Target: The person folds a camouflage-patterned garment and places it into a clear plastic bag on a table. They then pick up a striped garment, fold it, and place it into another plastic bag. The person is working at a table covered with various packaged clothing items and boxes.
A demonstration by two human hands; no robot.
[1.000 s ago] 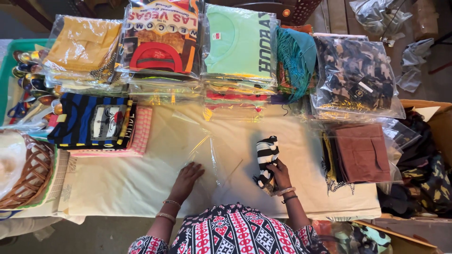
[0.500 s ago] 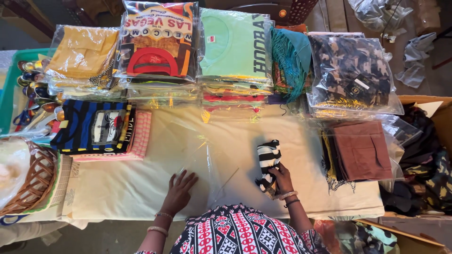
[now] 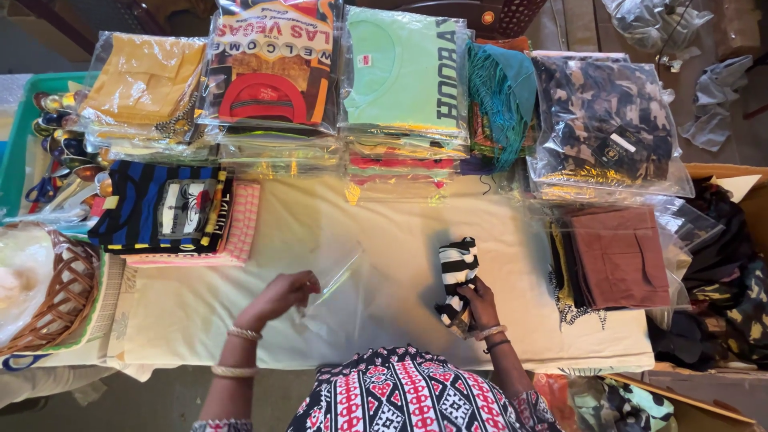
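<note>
The left hand [image 3: 278, 294] is raised just above the cloth-covered surface [image 3: 200, 304], its fingers pinched closed on the near edge of a clear plastic bag [image 3: 340, 276], which lies mostly flat on the surface and lifts slightly at the held edge. The right hand [image 3: 478, 304] rests on the surface to the right of the bag, its fingers closed around the lower end of a black-and-white striped garment [image 3: 458, 276], folded into a narrow bundle that stands roughly lengthwise away from the person. The bag and the garment are near each other but apart. Bangles sit on both wrists. Along the far edge of the surface lie stacks of bagged clothing: a mustard-yellow garment pack [image 3: 144, 80], a printed shirt pack [image 3: 272, 64], a light-green shirt pack [image 3: 404, 72], and a camouflage garment pack [image 3: 604, 120]. A teal fringed cloth [image 3: 500, 96] lies between the green and camouflage packs. A blue-and-black striped shirt pack [image 3: 160, 208] lies at the left, well clear of the left hand, and a brown garment pack [image 3: 620, 256] lies at the right, beyond the striped garment. A wicker basket [image 3: 60, 296] sits at the left edge.
</note>
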